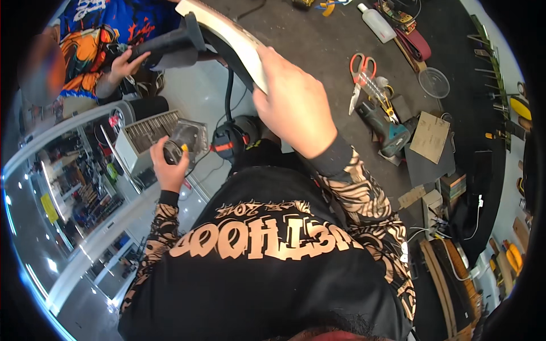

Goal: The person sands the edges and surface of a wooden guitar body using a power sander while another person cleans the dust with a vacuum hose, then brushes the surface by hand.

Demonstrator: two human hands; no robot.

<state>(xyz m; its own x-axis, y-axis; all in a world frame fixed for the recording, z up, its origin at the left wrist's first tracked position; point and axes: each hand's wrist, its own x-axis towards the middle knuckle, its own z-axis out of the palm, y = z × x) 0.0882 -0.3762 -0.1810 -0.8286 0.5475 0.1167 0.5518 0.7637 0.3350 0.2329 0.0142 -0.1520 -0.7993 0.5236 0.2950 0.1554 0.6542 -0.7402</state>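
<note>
My right hand [296, 102] grips the near end of a curved pale wooden piece [244, 52], which is dark along its underside and stretches away to the upper left. Lower on the left, my left hand [169, 165] is wrapped round a dark, rounded hand-held tool [185, 135] with a translucent part; its exact kind I cannot make out. At the far left, a co-worker's hand [121, 67] holds a black vacuum nozzle [170, 44] whose wide end is against or very close to the wooden piece. A black hose [228, 94] hangs below it.
A black and red vacuum cleaner [230, 143] stands on the floor before me. On the dark workbench [307, 34] lie orange-handled scissors [362, 74], a teal and black power tool [392, 133], sandpaper [429, 136], a white bottle [376, 23] and a clear lid [434, 83].
</note>
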